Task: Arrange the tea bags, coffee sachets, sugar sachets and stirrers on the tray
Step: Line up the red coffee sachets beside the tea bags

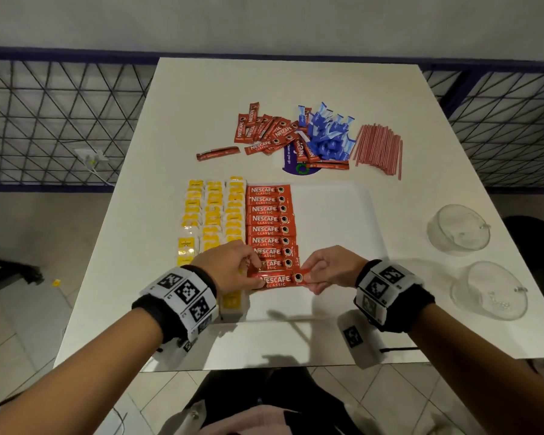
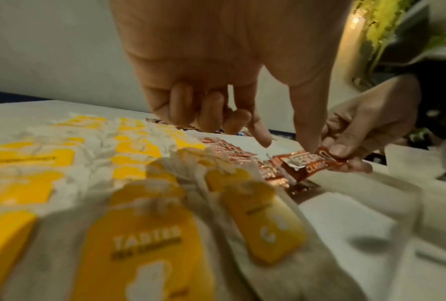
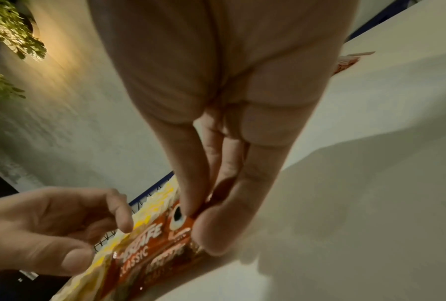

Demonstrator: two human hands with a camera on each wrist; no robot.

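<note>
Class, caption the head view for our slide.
Both hands lay a coffee sachet beside tea bags.

Nine coffee sachets lie in one column on the tray, beside three columns of tea bags. Two glass cups stand on the counter.

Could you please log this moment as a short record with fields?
tray: white, right part bare
tea bags: three columns at tray's left
coffee column: stacked beside tea bags
held coffee sachet: at column's near end
left hand: pinches sachet's left end
right hand: pinches its right end
sugar sachets: heaped beyond tray
stirrers: beside sugar
</note>
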